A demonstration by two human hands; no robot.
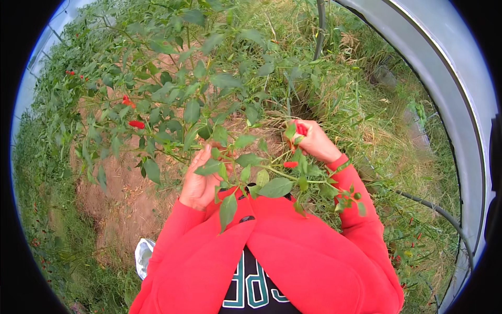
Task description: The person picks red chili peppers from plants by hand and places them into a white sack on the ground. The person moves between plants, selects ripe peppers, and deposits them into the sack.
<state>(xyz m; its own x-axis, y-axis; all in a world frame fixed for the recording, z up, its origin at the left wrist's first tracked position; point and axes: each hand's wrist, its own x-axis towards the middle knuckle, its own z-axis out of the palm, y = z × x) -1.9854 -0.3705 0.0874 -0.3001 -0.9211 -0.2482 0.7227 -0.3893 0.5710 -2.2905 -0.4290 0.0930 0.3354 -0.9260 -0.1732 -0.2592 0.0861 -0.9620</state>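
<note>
A pepper plant's leafy branch [276, 170] stretches across in front of my chest. My right hand [313, 139] is curled around several red chili peppers [301, 129] at the branch's upper right side. Just below it a red pepper [290, 164] hangs among the leaves. My left hand [202, 176] is at the branch's left part, palm turned inward, its fingers partly hidden by leaves; whether it grips anything does not show. Farther left, another red pepper [136, 124] hangs on the plant, with more red ones [127, 101] above it.
Dense pepper plants [59, 102] fill the left side, beside bare brown soil [125, 204]. Weeds and dry grass [372, 129] grow at right, along a curved plastic-covered frame [451, 66]. A dark hose or pipe [435, 208] crosses there. A silvery-white bag or container [144, 255] is beside my left sleeve.
</note>
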